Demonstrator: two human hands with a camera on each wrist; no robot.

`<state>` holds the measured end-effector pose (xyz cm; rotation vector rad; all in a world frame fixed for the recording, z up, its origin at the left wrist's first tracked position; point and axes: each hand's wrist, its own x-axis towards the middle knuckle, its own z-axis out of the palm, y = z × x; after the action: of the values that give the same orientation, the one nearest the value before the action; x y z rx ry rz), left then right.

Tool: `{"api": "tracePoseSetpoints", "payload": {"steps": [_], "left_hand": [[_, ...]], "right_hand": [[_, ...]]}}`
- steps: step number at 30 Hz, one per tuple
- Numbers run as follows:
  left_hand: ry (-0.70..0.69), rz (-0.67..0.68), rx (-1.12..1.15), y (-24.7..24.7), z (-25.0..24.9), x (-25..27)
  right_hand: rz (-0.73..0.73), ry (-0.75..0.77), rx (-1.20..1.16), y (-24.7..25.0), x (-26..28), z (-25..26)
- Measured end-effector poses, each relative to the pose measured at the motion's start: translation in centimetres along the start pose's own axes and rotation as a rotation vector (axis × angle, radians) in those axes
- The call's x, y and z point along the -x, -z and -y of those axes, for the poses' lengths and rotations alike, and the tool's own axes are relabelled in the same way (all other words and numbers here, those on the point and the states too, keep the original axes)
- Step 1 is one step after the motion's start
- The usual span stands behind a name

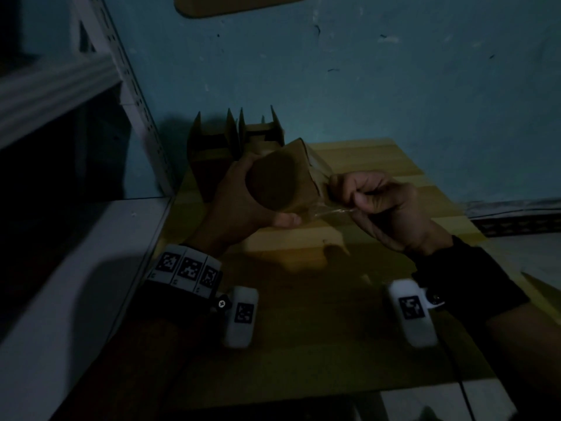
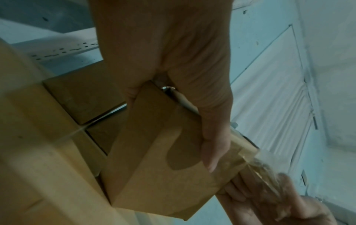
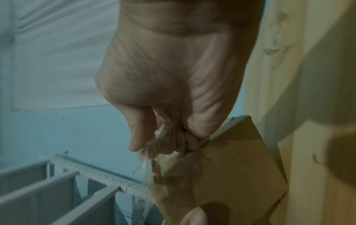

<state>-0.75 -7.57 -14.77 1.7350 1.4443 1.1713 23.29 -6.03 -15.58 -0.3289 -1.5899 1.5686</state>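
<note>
Left hand (image 1: 239, 205) is gripping the box (image 1: 273, 183); right hand (image 1: 385, 202) is pinching the tape (image 1: 328, 211) between curled fingers (image 1: 364, 189), likely peeling it; next is needing steady pulling.

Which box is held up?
The small box in the left hand, its clear tape pinched by the right hand; the open boxes behind stand on the table.

Dim light. Left hand (image 1: 239, 202) grips a small cardboard box (image 1: 291, 174), held tilted above a wooden table (image 1: 379, 159). Right hand (image 1: 379, 199), fingers curled, pinches a strip of clear tape (image 1: 328, 211) stretched from the box's near corner. Open cartons (image 1: 224, 144) stand at the table's far left end against the blue wall (image 1: 394, 86). Grey metal shelf (image 1: 60, 83) on the left.
</note>
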Motion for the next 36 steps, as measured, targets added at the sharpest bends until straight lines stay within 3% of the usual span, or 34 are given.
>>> {"api": "tracePoseSetpoints", "payload": {"steps": [7,13,17,27,32,36], "left_hand": [[0.013,-0.002,0.015,0.1,0.0,0.1],[0.011,-0.024,0.065,0.4,0.0,0.5],[0.025,-0.018,0.076,0.5,0.0,0.6],[0.034,-0.013,0.059,0.2,0.0,0.6],[0.039,-0.001,0.071,0.1,-0.4,0.7],[0.046,0.054,0.088,0.4,-0.4,0.8]], "right_hand": [[-0.175,-0.021,0.054,-0.8,0.3,0.7],[-0.181,-0.055,0.225,-0.8,0.3,-0.2],[-0.226,0.029,0.392,-0.6,0.0,-0.7],[-0.378,0.196,0.459,-2.1,-0.2,0.7],[-0.349,0.149,0.319,-1.9,-0.6,0.2],[-0.309,0.108,0.035,-1.4,-0.7,-0.1]]}}
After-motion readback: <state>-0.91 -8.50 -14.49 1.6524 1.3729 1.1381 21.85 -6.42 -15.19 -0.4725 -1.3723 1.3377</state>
